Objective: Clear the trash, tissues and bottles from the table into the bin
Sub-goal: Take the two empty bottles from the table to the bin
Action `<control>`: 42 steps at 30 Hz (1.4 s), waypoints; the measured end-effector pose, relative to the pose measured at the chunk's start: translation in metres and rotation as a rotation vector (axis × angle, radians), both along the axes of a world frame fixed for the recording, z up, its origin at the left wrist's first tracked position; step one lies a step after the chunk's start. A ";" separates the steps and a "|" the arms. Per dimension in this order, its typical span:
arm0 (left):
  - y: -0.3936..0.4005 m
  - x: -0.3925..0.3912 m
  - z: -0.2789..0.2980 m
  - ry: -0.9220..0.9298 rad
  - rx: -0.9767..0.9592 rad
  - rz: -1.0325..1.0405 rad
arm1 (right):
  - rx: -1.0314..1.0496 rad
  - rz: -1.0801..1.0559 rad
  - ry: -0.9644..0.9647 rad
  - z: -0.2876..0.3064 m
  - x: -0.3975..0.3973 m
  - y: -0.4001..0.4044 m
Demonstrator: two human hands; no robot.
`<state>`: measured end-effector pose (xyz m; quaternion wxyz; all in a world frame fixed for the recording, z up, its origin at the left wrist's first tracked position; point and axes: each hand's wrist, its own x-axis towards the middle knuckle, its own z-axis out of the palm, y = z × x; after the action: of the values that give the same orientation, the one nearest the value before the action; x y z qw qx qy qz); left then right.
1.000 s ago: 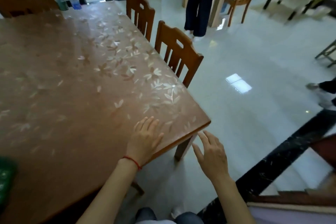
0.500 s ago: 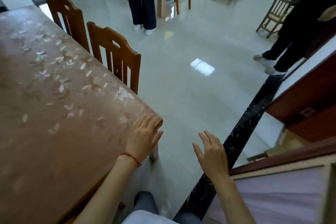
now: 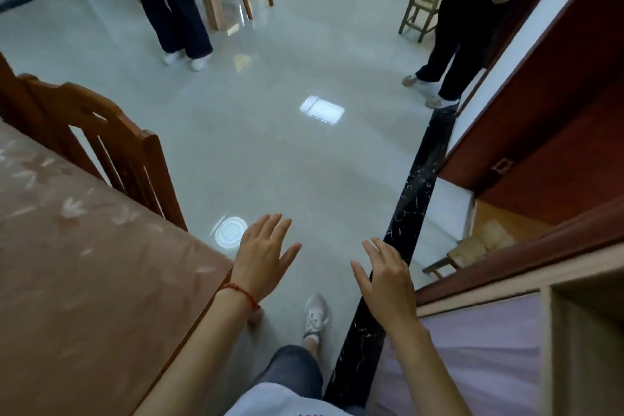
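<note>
Floor: pale glossy tile fills most of the view; judged from the raised arms and the shoe set forward, the person is walking along it beside the table, not reaching for anything.
Tabletop: brown flowered cover at lower left, cut off by the left and bottom edges; the part that shows carries no trash, tissues or bottles.
Chair: wooden back standing against the far edge of the tabletop, pushed in so the aisle stays free.
Bystanders: 2 people in dark trousers stand well apart on the floor, seen mainly from the waist down.
Left hand: fingers spread, palm down, holding nothing, hanging just past the tabletop corner, probably for balance.
Right hand: fingers likewise spread and empty, over the dark marble strip.
Shoe: 1 white shoe shows between the arms; the other foot is hidden.
Bin: not in view; where it stands cannot be told.
Trash: none visible, so what remains to clear cannot be judged here.
</note>
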<state>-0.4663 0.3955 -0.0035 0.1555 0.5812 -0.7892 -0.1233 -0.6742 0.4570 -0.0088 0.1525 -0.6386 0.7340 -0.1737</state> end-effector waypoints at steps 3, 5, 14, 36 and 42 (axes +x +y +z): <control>-0.038 -0.016 -0.005 0.006 0.003 -0.016 | 0.011 -0.018 0.011 -0.001 -0.015 -0.034; -0.066 -0.028 -0.008 0.002 0.025 -0.024 | 0.023 -0.022 0.018 -0.002 -0.025 -0.060; -0.182 -0.067 -0.007 0.025 0.047 0.004 | 0.026 -0.022 0.045 0.003 -0.073 -0.184; -0.396 -0.132 0.006 0.046 0.111 0.363 | 0.034 0.364 0.103 0.000 -0.156 -0.487; -0.422 -0.130 0.016 0.058 0.125 0.540 | -0.014 0.553 0.072 0.012 -0.142 -0.571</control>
<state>-0.5958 -0.0263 0.0122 0.1690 0.7751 -0.5919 -0.1424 -0.8158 -0.1142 0.0032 0.1638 -0.8214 0.5356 -0.1078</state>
